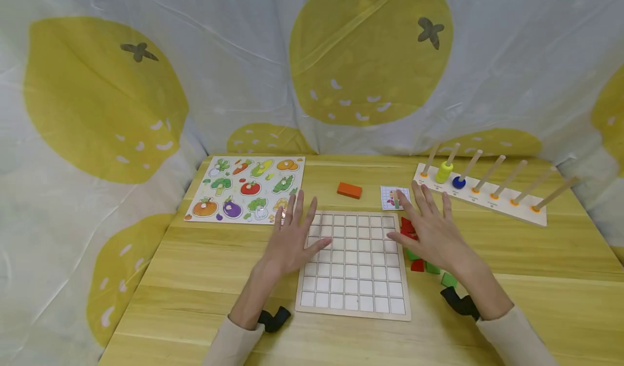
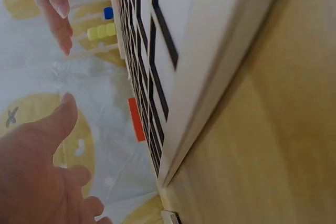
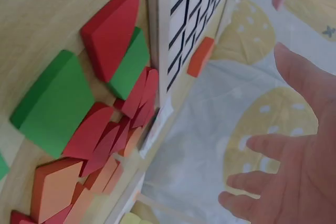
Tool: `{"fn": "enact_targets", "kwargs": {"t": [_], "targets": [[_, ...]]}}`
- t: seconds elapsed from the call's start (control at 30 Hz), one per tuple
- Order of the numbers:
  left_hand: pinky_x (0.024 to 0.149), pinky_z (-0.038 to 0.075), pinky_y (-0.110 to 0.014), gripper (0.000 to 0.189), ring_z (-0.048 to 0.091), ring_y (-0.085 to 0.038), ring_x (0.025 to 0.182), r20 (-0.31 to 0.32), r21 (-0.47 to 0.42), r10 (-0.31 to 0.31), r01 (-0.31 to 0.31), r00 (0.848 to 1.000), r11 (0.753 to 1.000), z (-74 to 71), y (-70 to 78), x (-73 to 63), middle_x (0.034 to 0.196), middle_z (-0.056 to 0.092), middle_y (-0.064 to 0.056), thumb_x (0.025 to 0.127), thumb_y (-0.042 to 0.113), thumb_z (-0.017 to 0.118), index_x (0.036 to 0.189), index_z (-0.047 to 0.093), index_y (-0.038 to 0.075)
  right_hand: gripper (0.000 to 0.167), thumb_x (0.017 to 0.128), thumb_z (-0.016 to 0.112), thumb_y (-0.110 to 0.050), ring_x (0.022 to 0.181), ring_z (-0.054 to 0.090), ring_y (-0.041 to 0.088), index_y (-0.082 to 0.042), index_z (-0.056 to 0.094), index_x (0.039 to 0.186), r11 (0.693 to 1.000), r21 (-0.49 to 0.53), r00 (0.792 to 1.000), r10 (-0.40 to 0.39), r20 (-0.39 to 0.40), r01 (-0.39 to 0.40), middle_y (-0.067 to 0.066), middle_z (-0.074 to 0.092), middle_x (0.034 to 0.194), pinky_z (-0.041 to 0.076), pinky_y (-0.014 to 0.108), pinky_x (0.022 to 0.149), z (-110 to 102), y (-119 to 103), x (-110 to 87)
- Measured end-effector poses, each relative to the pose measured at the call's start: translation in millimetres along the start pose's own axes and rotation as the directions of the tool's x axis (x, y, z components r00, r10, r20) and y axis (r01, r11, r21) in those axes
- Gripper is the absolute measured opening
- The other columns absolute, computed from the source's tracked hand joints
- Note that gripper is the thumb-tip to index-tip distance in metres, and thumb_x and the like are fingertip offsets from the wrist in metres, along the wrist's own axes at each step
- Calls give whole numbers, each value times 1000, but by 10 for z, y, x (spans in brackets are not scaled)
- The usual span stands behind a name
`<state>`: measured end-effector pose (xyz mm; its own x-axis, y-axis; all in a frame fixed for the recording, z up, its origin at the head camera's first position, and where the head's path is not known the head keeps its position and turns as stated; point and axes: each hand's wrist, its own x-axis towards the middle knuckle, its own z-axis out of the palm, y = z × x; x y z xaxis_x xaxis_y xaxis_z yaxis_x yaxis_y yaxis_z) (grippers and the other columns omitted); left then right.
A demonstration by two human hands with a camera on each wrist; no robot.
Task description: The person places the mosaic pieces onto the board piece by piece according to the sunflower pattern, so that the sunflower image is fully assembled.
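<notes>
Now both open hands, left hand (image 1: 291,240) and right hand (image 1: 431,231), beside grid board (image 1: 355,265).

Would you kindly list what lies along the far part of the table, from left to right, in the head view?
Vegetable puzzle board → orange block → small pattern card → peg rack.
</notes>
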<state>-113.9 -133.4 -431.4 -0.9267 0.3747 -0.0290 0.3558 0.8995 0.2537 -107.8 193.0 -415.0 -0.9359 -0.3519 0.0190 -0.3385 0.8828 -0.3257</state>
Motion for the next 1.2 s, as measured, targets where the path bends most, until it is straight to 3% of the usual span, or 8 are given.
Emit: {"fn": "enact_targets", "kwargs": {"t": [0.17,0.37,0.53,0.67,0.8,1.07,1.2], "targets": [[130,12,-61,98,-1,-42,162,144,-98,35,-21,989,995,75,71,-126,174,-4,-21,99,62,57,168,10,11,95,98,62,-58,159,2,50,-15,14,168,1000,17,1000,-8,0,8,23,-5,174,-13,74,122,17,70,-57],[131,15,-55,108,-3,-39,163,260,-135,11,26,966,990,132,135,-189,174,-7,-20,93,68,62,167,10,8,95,98,61,-59,159,5,50,-11,16,167,998,59,999,9,36,-11,25,-2,173,-11,73,123,10,179,-141],[131,17,-54,119,-6,-38,163,299,-141,-19,64,954,988,148,148,-236,173,-13,-22,87,70,69,166,9,5,91,98,64,-56,155,16,54,-8,25,165,990,142,995,9,97,-23,32,13,170,-2,74,123,7,359,-218],[132,12,-53,124,-10,-39,162,321,-153,-28,81,947,985,140,125,-273,172,-16,-23,84,69,73,166,8,3,76,97,70,-44,147,32,58,-5,43,157,972,235,995,-15,97,-8,35,30,163,22,78,117,10,516,-233],[132,8,-53,128,-12,-38,161,336,-173,-22,84,942,981,139,88,-306,171,-19,-23,80,69,77,166,7,4,61,98,72,-32,136,45,56,-1,54,148,946,324,997,-6,83,-21,32,46,152,41,74,106,4,650,-219],[132,7,-53,134,-14,-37,161,350,-183,-20,90,937,979,145,52,-330,171,-21,-21,77,67,81,167,1,6,51,99,71,-25,121,58,45,-4,59,144,915,386,991,83,105,-117,26,57,139,54,59,94,-23,831,-191],[132,7,-53,134,-14,-37,161,351,-189,-21,93,936,978,154,38,-328,171,-21,-21,79,65,81,166,0,5,49,99,72,-23,113,62,38,-3,61,142,906,396,987,115,111,-150,23,61,131,57,44,87,-17,897,-178]]}}
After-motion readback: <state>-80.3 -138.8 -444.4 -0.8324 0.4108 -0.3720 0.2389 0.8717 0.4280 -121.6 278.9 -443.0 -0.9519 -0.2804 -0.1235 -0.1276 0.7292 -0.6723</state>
